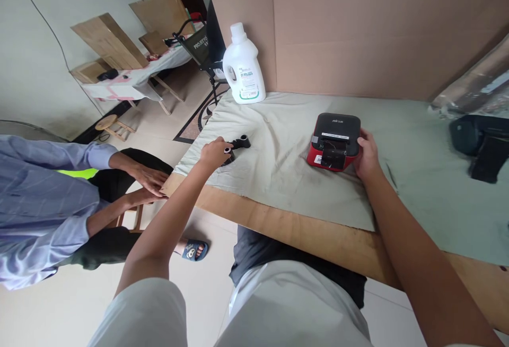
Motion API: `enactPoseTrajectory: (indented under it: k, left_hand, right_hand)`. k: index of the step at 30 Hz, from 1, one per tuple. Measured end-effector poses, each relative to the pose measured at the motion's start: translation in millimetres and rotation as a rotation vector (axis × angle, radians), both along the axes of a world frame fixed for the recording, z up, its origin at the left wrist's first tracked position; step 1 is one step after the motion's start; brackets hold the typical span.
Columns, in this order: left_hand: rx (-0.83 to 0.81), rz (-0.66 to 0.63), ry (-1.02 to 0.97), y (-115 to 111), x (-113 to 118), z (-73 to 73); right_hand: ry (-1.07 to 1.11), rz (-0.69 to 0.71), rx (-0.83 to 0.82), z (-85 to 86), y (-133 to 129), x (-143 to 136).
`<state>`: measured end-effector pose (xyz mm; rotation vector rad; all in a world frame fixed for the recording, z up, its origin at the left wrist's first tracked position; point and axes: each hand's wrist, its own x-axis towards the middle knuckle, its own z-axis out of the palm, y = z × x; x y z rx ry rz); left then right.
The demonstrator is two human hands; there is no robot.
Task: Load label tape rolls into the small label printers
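Note:
My left hand (216,154) is closed on a small black roll (228,158) with a pale core at the left side of the cloth. Just beyond my fingers lies another black roll (243,141), close to the first; whether a strip joins them I cannot tell. A red and black label printer (337,124) stands on the cloth to the right, with a dark glossy strip on its front. My right hand (366,155) grips the printer's right side, thumb near the top edge, the other fingers partly hidden.
A white detergent bottle (244,71) stands at the back left before a cardboard panel (358,34). Dark gear with a strap (483,142) lies far right. A wooden edge (278,219) fronts the cloth. Another person's hands (149,182) rest at the left corner.

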<state>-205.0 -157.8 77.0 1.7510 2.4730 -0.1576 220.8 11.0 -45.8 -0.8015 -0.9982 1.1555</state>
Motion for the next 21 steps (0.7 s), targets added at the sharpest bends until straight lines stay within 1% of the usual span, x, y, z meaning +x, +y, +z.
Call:
enactPoseTrajectory:
  k: [2, 4, 6, 8, 9, 10, 12, 14, 16, 18, 19, 21]
  left_hand:
    - [0.046, -0.023, -0.009, -2, -2, 2.4]
    - [0.177, -0.056, -0.067, -3, 2, 1.1]
    - [0.349, -0.098, -0.253, -2, 19, -6.0]
    - [0.445, -0.14, -0.543, 5, 48, -18.3]
    - [0.433, -0.158, -0.685, 11, 66, -25.4]
    - [0.388, -0.177, -0.817, 20, 86, -32.2]
    - [0.31, -0.158, -1.049, 43, 127, -43.6]
    - [0.277, -0.125, -1.25, 70, 163, -50.7]
    - [0.252, -0.122, -1.4, 94, 190, -54.5]
    - [0.219, -0.184, -1.499, 109, 204, -56.7]
    - [0.211, -0.222, -1.532, 113, 206, -57.3]
    - [0.233, -0.274, -1.571, 116, 199, -56.6]
  right_hand:
    - [-0.014, -0.005, -0.008, -0.3, 0, 1]
    - [-0.029, -0.014, -0.038, -0.4, -1, 2]
    - [-0.064, -0.012, -0.075, 0.3, -3, 5]
    - [-0.111, -0.001, -0.103, 2.5, -8, 11]
    - [-0.134, 0.012, -0.107, 4.1, -12, 15]
    - [-0.166, 0.034, -0.101, 6.1, -17, 19]
    - [-0.275, 0.101, -0.057, 10.3, -30, 24]
    - [-0.424, 0.193, 0.015, 13.6, -45, 25]
    - [-0.536, 0.246, 0.089, 14.9, -59, 20]
    - [-0.581, 0.229, 0.156, 15.3, -69, 12]
    - [-0.595, 0.211, 0.186, 16.1, -72, 7]
    - [-0.617, 0.197, 0.234, 20.4, -71, -7]
